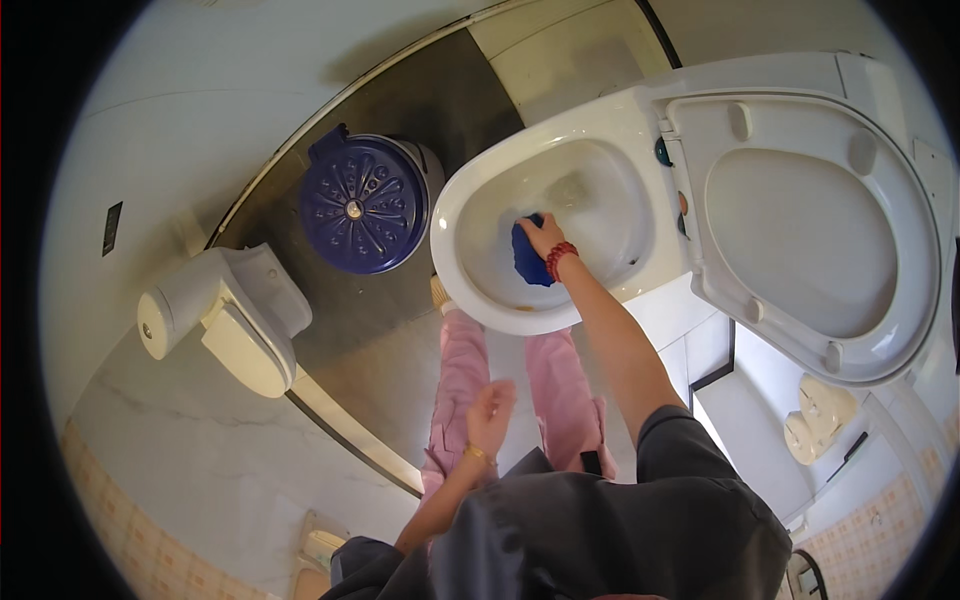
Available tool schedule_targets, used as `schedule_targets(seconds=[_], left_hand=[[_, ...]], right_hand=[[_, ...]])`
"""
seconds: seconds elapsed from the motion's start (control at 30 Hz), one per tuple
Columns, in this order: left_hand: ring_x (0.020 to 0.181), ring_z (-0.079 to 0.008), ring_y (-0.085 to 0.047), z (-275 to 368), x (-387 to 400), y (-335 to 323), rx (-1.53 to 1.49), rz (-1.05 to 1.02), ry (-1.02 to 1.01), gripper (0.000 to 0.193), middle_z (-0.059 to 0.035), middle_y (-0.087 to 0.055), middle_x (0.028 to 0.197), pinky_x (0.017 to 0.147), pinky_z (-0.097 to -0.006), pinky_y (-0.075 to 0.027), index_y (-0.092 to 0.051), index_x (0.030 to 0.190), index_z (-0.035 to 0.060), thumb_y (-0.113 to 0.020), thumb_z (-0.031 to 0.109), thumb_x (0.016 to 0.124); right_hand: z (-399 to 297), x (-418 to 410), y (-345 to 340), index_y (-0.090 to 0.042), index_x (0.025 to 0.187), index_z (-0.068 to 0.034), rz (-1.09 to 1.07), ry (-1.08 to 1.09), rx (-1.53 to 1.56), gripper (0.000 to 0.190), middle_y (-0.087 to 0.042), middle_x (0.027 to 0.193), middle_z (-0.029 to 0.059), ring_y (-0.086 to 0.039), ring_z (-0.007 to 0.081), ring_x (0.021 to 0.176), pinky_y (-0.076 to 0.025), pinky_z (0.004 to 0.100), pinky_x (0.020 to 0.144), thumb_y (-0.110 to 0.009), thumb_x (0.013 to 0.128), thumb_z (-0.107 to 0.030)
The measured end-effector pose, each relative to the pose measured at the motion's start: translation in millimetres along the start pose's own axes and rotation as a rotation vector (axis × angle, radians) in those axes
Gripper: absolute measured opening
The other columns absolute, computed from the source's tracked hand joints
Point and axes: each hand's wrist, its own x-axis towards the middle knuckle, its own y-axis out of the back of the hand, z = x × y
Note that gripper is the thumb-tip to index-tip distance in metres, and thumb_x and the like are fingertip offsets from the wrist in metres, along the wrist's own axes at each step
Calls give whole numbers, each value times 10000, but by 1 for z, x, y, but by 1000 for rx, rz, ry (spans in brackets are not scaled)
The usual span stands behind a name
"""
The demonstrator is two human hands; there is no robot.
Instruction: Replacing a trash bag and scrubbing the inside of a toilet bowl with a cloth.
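Observation:
My right hand (546, 234), with a red bracelet on the wrist, reaches into a white ceramic toilet bowl (487, 315). It grips a dark blue cloth (531, 262), which lies against the bowl's inner wall; the fingertips are partly hidden. My left hand (491, 412) hangs in front of my body, above my legs and outside the bowl. Its fingers are loosely curled, somewhat blurred, and nothing shows in it. The toilet seat (911, 247) and the lid behind it are raised at the right. A small yellowish spot (525, 308) shows on the bowl's near inner side.
A bin with a blue patterned lid (375, 240) stands left of the bowl on the dark floor (337, 315). Farther left is a white toilet-shaped fixture (251, 345) by the wall. Cream-coloured items (817, 416) and a thin black-handled object (855, 446) are at the lower right.

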Motion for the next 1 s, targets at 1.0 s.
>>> schedule_targets(seconds=[1.0], left_hand=[[1174,-215,-441,129,113,-11,121,-25,-512,363,-101,-517,1214,974,-311,-333,-522,1196,1,-544,179,880]], right_hand=[[-24,-66,16,-551,1111,-62,-360,185,346,517,-617,987,136,-592,221,908,-472,318,801,-682,661,-280]])
